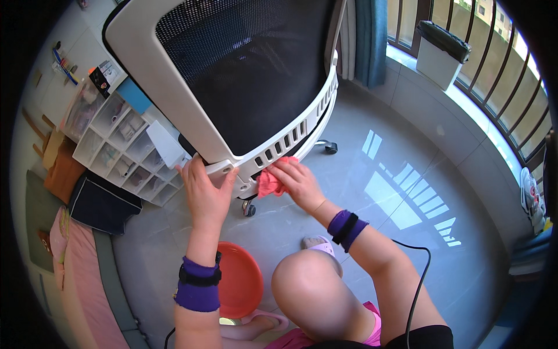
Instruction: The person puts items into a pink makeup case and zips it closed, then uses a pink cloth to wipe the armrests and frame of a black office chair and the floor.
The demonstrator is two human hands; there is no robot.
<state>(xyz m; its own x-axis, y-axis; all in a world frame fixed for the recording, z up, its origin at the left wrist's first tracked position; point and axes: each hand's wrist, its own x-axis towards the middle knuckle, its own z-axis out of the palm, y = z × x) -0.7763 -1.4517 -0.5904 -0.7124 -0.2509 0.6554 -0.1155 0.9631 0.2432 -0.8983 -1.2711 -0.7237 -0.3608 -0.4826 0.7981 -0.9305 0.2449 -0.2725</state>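
You are working over a grey tiled floor (354, 180), which shows bright window reflections at three o'clock. The barred window (505, 70) runs along two o'clock, with a white bin (439, 61) lined in black on its sill; a blue curtain (370, 43) hangs at one. Clear-fronted drawers (119, 145) stand at nine o'clock, and a red basin (238, 279) sits on the floor at seven. A dark printed card (100, 81) at ten o'clock has markings too small to tell. The office chair (244, 81), white-framed with black mesh, fills eleven to twelve o'clock, tilted, its lower rail reaching your hands. Your left hand (206, 186) grips the frame's lower corner, thumb spread well away from the fingers. Your right hand (299, 183) holds the coral cloth (269, 182) at the centre, fingers close together and bent, pressing it against the slotted rail; you cannot tell where that thumb lies.
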